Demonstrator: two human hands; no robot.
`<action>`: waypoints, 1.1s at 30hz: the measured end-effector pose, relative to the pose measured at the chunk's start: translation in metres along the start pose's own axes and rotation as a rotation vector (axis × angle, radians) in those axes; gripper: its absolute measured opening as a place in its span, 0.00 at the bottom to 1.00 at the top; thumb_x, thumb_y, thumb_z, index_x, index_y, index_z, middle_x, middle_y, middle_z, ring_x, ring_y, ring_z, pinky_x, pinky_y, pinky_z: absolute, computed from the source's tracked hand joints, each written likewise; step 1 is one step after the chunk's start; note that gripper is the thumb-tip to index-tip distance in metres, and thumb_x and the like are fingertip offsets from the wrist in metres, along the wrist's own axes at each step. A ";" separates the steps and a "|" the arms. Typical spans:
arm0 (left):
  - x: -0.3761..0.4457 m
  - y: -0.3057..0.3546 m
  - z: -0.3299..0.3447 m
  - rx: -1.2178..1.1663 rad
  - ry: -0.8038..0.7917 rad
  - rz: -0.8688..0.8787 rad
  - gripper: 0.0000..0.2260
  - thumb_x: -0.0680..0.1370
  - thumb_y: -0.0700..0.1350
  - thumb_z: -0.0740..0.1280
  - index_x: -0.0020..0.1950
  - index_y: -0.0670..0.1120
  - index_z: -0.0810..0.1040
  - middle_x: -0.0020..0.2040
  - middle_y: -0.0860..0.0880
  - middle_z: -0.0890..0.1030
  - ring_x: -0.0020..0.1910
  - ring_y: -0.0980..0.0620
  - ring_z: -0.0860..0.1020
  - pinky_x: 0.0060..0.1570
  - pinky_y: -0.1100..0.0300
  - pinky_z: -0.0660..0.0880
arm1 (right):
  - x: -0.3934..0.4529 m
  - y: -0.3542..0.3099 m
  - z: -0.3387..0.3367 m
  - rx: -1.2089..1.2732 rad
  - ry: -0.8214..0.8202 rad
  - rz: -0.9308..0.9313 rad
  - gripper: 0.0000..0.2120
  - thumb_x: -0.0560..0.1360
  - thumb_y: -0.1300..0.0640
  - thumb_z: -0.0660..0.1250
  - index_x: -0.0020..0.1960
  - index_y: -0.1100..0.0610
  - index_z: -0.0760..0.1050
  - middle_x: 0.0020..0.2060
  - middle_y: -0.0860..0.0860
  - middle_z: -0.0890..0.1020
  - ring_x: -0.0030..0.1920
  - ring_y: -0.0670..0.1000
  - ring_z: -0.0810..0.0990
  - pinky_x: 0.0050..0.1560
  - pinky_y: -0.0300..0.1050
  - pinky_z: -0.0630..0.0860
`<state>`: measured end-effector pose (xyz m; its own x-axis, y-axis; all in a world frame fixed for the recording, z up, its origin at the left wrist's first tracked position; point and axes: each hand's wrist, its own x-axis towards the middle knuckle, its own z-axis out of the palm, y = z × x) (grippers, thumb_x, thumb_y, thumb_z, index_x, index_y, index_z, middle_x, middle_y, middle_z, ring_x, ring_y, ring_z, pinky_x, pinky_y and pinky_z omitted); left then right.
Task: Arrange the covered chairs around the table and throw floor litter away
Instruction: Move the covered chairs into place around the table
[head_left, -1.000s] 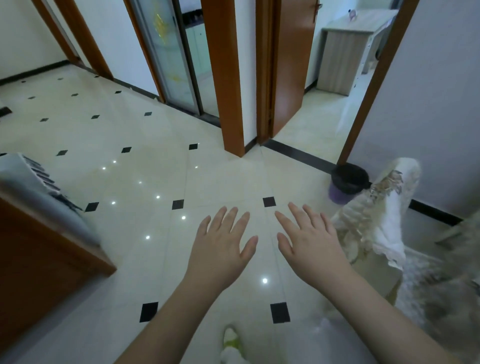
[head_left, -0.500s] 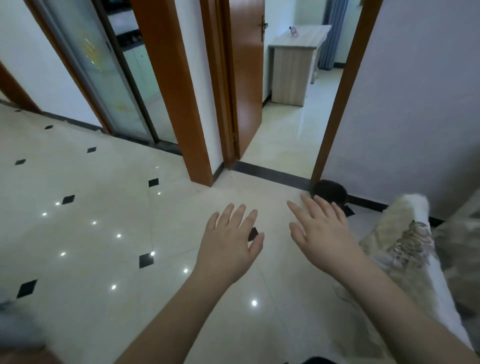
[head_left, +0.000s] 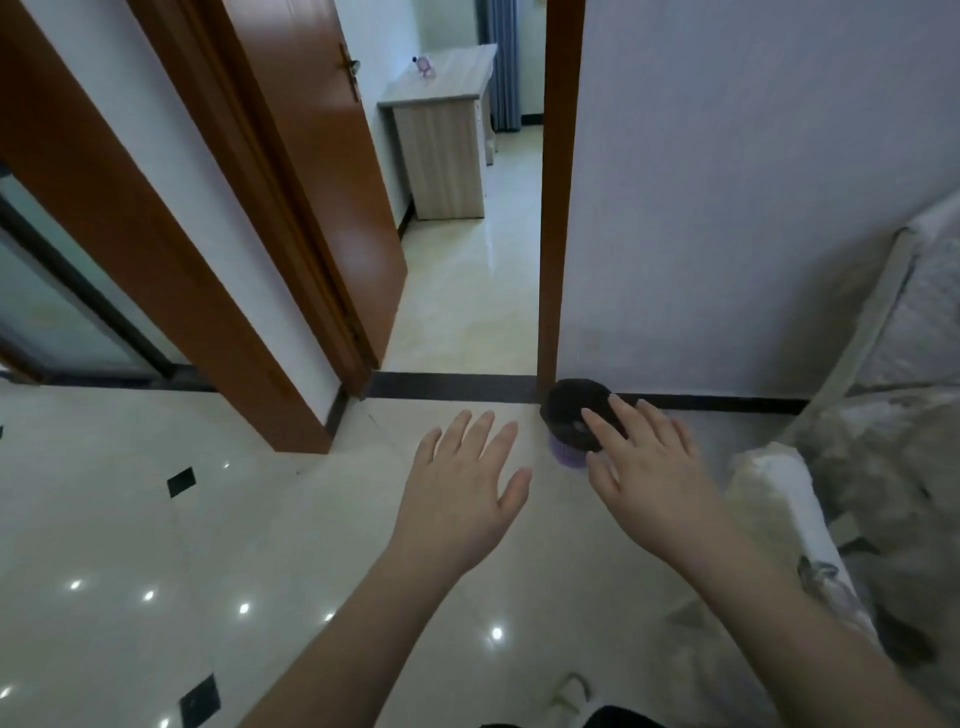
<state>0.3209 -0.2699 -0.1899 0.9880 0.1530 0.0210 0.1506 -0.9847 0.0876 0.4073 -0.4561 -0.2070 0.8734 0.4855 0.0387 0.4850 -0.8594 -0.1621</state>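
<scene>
Left hand (head_left: 462, 488): grip open, fingers straight and spread, palm down, held over the tiled floor (head_left: 156, 545), holding nothing. Right hand (head_left: 644, 467): grip open, fingers spread, palm down, empty; its fingertips overlap the bin in the view, contact cannot be told.

Bin (head_left: 569, 415): small, round, purple body with dark liner, on the floor against the white wall (head_left: 727, 208), just beside the brown door frame (head_left: 558, 208).

Covered chair (head_left: 789, 519): pale patterned cloth cover, at lower right, near the right forearm. Sofa (head_left: 909, 389): pale cover, behind the chair against the wall, right edge.

Door (head_left: 322, 182): brown wood, standing open at the left of the doorway. Desk (head_left: 441, 135): light wood, in the room beyond, a small pink object on top.

Glass sliding door (head_left: 47, 291): dark frame, far left.

Floor litter: none can be made out.
</scene>
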 end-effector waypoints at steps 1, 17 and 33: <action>0.020 0.001 -0.002 0.004 0.019 0.012 0.28 0.79 0.64 0.40 0.77 0.57 0.52 0.78 0.53 0.55 0.77 0.51 0.49 0.75 0.50 0.46 | 0.017 0.008 -0.005 -0.016 0.027 0.018 0.25 0.79 0.42 0.46 0.75 0.44 0.55 0.75 0.49 0.60 0.75 0.54 0.56 0.73 0.53 0.45; 0.323 0.013 0.011 -0.010 0.103 0.385 0.25 0.79 0.62 0.45 0.73 0.54 0.63 0.74 0.50 0.67 0.74 0.47 0.61 0.72 0.48 0.56 | 0.213 0.100 -0.025 -0.095 0.132 0.373 0.24 0.78 0.48 0.57 0.73 0.51 0.64 0.72 0.54 0.67 0.71 0.58 0.63 0.71 0.57 0.55; 0.538 0.144 0.023 -0.076 0.054 1.003 0.26 0.79 0.60 0.49 0.72 0.50 0.68 0.71 0.46 0.71 0.72 0.45 0.66 0.69 0.46 0.61 | 0.293 0.207 -0.051 -0.136 0.190 0.895 0.25 0.78 0.47 0.54 0.74 0.50 0.61 0.74 0.53 0.64 0.73 0.57 0.61 0.72 0.57 0.54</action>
<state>0.8750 -0.3314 -0.1889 0.6543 -0.7380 0.1651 -0.7540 -0.6533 0.0682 0.7660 -0.5002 -0.1787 0.9119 -0.3931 0.1181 -0.3840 -0.9187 -0.0925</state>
